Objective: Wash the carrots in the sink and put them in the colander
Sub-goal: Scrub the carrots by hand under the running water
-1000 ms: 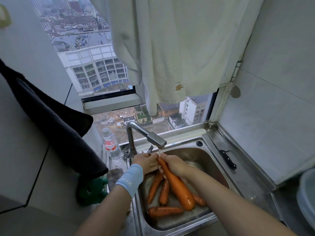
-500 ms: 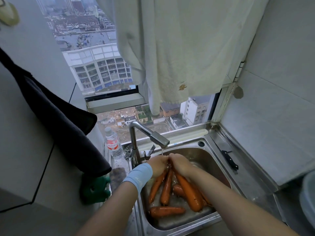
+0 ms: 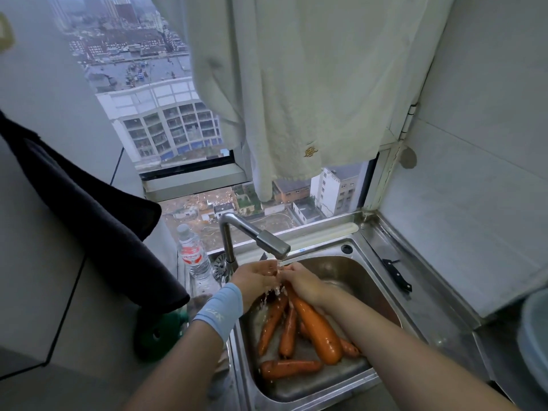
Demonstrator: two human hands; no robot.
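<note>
Small tiled kitchen corner under a high window (image 3: 166,123) that looks out over city buildings. A cream terry towel (image 3: 311,84) with a small gold embroidered mark hangs across the window, and a dark matte cloth (image 3: 98,221) drapes at left. The stainless steel counter (image 3: 439,292) is dull and scuffed. It carries a pressed rectangular sink (image 3: 350,262) with rounded corners, and a black-handled knife (image 3: 397,274) lies flat to its right. The brushed metal faucet (image 3: 252,235) has an angular spout, and water falls from it onto both hands. A clear plastic bottle (image 3: 194,256) with a red label stands left of the faucet. The large carrot (image 3: 318,330) is smooth, wet and tapered, and it slopes down into the basin with its blunt end low. Right hand (image 3: 299,281): grip closed, fingers wrapped round the carrot's upper end. Left hand (image 3: 255,280), with a pale blue wristband (image 3: 219,310) on its wrist: fingers curled toward the same end and touching the right hand's fingers. Cannot tell whether this grip closes on the carrot, as the tip is hidden between the hands. The loose carrots (image 3: 290,368) are thinner. They lie on the basin floor below, one crosswise and the others lengthwise beside the large one.
</note>
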